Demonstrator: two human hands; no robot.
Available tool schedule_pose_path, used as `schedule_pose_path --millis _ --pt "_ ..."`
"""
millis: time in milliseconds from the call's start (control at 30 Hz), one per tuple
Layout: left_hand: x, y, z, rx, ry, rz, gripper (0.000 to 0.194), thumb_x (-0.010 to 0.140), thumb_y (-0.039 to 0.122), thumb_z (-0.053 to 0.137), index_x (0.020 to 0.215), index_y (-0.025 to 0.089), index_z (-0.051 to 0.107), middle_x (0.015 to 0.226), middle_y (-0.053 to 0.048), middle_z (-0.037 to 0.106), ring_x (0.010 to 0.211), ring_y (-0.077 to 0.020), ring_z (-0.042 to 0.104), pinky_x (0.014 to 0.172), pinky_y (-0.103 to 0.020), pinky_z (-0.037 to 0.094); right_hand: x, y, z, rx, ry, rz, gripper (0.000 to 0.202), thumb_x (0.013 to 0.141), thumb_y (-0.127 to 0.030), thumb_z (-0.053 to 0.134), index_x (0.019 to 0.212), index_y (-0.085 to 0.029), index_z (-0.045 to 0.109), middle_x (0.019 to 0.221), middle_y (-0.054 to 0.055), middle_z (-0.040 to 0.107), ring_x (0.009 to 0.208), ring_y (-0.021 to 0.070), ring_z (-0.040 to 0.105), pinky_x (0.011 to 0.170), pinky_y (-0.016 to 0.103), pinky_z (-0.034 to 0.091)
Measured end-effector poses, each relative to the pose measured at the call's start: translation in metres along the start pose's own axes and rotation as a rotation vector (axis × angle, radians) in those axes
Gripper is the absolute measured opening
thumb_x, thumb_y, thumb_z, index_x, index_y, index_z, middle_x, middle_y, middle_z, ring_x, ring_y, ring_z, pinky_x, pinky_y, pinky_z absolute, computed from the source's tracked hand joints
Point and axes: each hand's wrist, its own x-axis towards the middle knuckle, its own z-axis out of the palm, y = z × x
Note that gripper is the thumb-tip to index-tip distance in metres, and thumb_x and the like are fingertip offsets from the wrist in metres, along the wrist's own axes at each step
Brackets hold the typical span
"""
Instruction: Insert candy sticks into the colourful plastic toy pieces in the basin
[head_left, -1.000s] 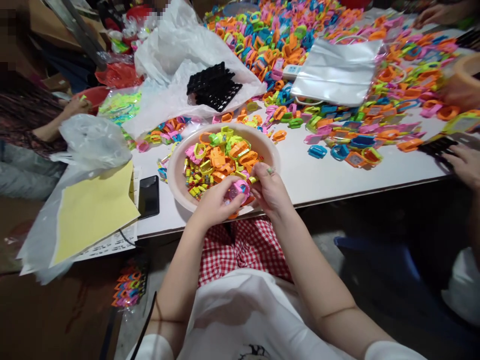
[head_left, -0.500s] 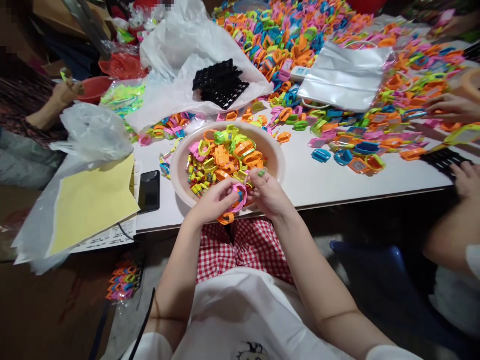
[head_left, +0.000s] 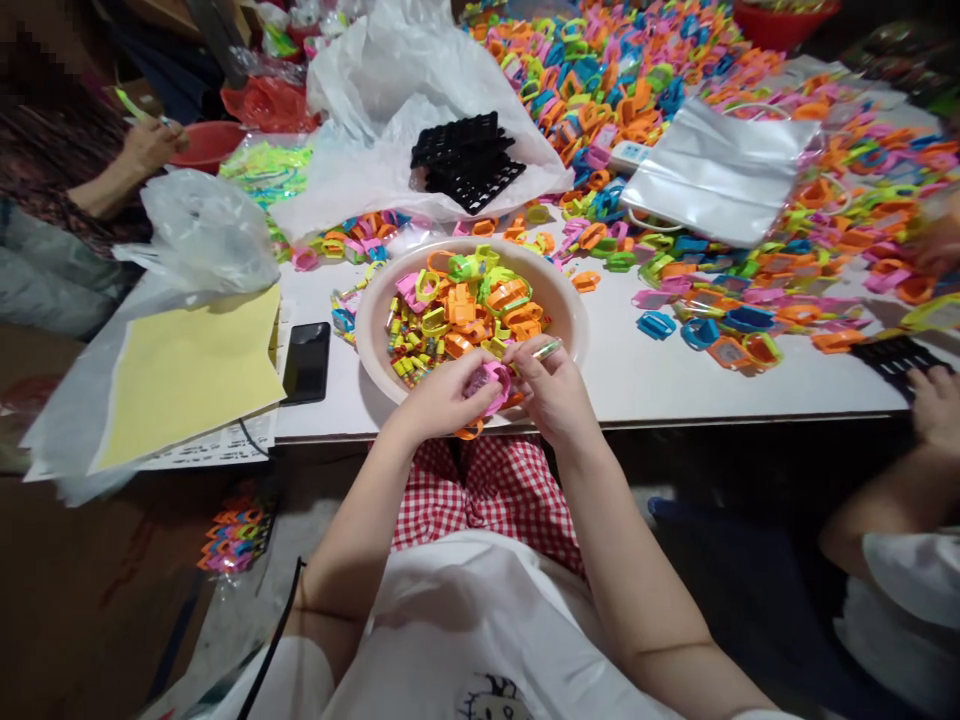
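Observation:
My left hand point(head_left: 444, 396) is closed around a pink plastic toy watch point(head_left: 496, 388), over the near rim of a pale round basin point(head_left: 370, 345). Beside it, the fingers of my right hand point(head_left: 553, 388) pinch a small clear tube point(head_left: 547, 349) with greenish contents. The two hands nearly touch at the pink watch. In the basin lie orange toy watches point(head_left: 459, 303), lime-green and yellow ones, and a heap of small yellow-ended tubes point(head_left: 415, 345) on its left side. An orange watch point(head_left: 471, 430) shows below my left hand, partly hidden; I cannot tell what supports it.
A black phone point(head_left: 307, 362) and yellow paper point(head_left: 191, 375) lie left of the basin. Black grid trays point(head_left: 469, 160) rest on white plastic sheeting behind it. Loose toy watches point(head_left: 592, 90) cover the back and right of the table. Other people's hands point(head_left: 154, 143) are at both sides.
The view has shifted slightly. The tube in my right hand now points out to the right and shows more clearly. The pink watch has turned a little in my left hand.

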Motion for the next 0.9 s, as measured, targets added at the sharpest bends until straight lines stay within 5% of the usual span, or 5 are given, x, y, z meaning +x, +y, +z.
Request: schedule_pose_path --millis 300,900 --pt "0.002 0.003 0.002 0.273 -0.021 -0.038 0.026 0.088 0.042 0.039 0.09 0.02 0.053 0.074 -0.001 0.06 0.064 -0.0164 0.054 0.058 -0.026 0.037 0.004 -0.001 0.0 -0.024 0.051 -0.01 0.039 0.057 -0.041 0.081 0.068 -0.02 0.051 0.067 -0.006 0.052 0.055 0.0081 0.049 0.049 0.02 0.044" --pt "0.0 0.01 0.003 0.319 0.014 -0.029 0.025 0.088 0.038 0.036 0.084 0.02 0.052 0.072 -0.003 0.063 0.058 -0.0164 0.053 0.05 -0.026 0.028 0.003 -0.004 0.001 -0.084 0.028 0.117 0.042 0.054 -0.04 0.083 0.065 -0.019 0.049 0.055 -0.006 0.054 0.05 0.0089 0.053 0.047 0.021 0.046"
